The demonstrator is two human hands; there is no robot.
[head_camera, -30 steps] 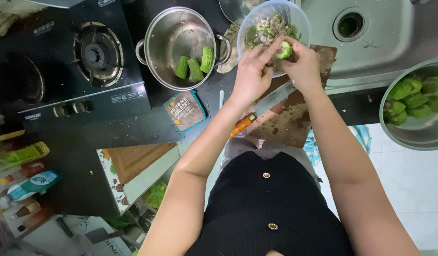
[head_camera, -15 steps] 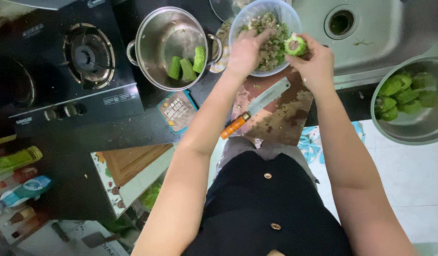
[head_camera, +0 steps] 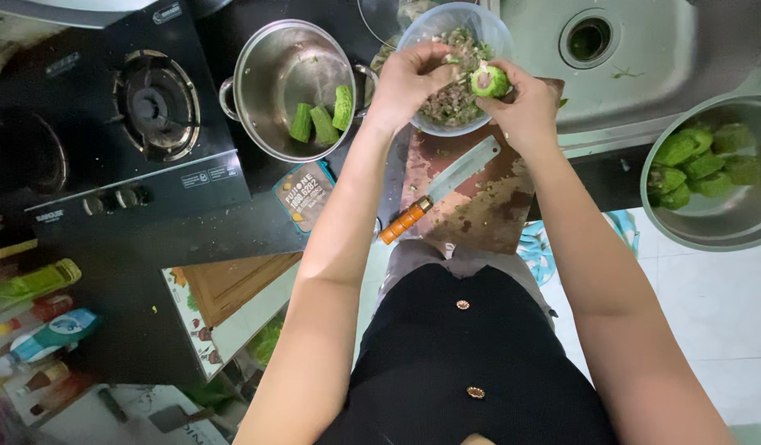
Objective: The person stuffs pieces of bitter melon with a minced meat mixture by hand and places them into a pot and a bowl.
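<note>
While half a second ago your left hand (head_camera: 413,82) was dipped into the filling, it has now come across to meet the green gourd piece (head_camera: 489,81), fingertips pinched and pressing mince into its hollow top. Your right hand (head_camera: 525,103) has lowered a touch and now cradles that knobbly, ring-cut piece over the near rim of the clear bowl (head_camera: 422,33), fingers wrapped firmly around its ridged skin. The bowl holds a coarse, speckled minced filling (head_camera: 446,99), pale with green flecks. Below it lies the worn wooden cutting board (head_camera: 487,206), stained and damp-looking, with a knife (head_camera: 442,189) resting diagonally on it (flat steel blade, orange handle toward you). To the left sits a shiny steel pot (head_camera: 265,74) with three stuffed gourd pieces (head_camera: 323,115) leaning against its wall, unchanged from before. Beyond it is a black glass-topped gas stove (head_camera: 109,107). At the right edge, a round steel basin (head_camera: 710,222) holds a heap of bumpy green gourd chunks (head_camera: 697,161), and a steel sink (head_camera: 669,58) gleams above it.
</note>
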